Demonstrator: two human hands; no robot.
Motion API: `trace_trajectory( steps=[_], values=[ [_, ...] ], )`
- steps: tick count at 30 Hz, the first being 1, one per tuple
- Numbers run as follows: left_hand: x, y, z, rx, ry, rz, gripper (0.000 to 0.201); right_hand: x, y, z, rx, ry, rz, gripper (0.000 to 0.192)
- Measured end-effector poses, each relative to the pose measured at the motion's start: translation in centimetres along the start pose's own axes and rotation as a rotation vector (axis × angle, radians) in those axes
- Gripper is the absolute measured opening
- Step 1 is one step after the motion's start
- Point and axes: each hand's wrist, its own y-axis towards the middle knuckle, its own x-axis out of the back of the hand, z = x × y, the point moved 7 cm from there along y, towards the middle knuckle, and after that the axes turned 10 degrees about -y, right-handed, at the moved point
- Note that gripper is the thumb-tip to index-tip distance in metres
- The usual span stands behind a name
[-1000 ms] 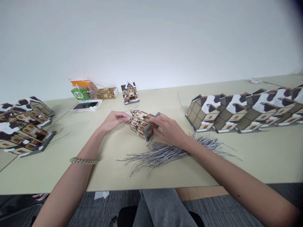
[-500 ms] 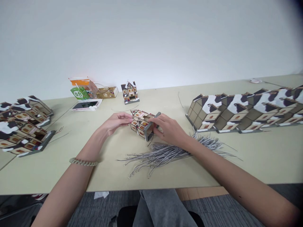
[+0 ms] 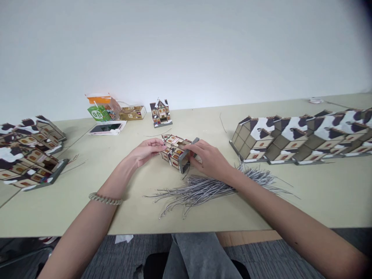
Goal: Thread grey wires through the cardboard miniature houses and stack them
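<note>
A small model house [image 3: 176, 150] with a snowy roof and a grey base lies on its side in the middle of the table [image 3: 319, 193]. My right hand [image 3: 209, 159] grips it at the base end. My left hand [image 3: 145, 151] pinches its roof end with the fingertips. Just in front of my right wrist lies a loose bundle of grey wires [image 3: 203, 188].
A long row of finished model houses [image 3: 302, 137] lies on its side at the right. More houses [image 3: 27, 155] are stacked at the left. At the back stand one upright house [image 3: 161, 112], a small box [image 3: 132, 113], an orange and green packet [image 3: 100, 108] and a phone [image 3: 106, 128].
My left hand has slid slightly right along the house's roof end. The right hand keeps its grip and the house has barely shifted.
</note>
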Motion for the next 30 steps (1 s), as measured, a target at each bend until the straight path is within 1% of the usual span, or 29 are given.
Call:
trace_trajectory(
  steps=[6, 10, 12, 19, 25, 30],
  values=[
    [0.14, -0.25, 0.06, 0.007, -0.059, -0.040, 0.030, -0.03, -0.01, 0.00, 0.006, -0.004, 0.001, 0.026],
    [0.37, -0.21, -0.05, 0.024, -0.103, 0.024, 0.029, -0.07, -0.02, -0.05, 0.006, -0.002, 0.004, 0.026],
    [0.57, -0.20, -0.14, 0.026, -0.102, 0.038, 0.027, -0.07, -0.02, -0.05, 0.010, -0.005, 0.005, 0.027],
    [0.85, -0.18, 0.23, 0.083, -0.084, -0.009, 0.028, 0.10, 0.02, 0.02, 0.013, -0.003, -0.005, 0.025],
    [0.57, -0.47, -0.15, 0.050, -0.079, -0.054, 0.032, 0.07, 0.01, 0.01, 0.011, -0.006, -0.016, 0.025],
    [0.71, -0.59, -0.15, 0.056, -0.078, -0.077, 0.037, 0.01, 0.02, 0.00, 0.004, 0.002, -0.001, 0.026]
  ],
)
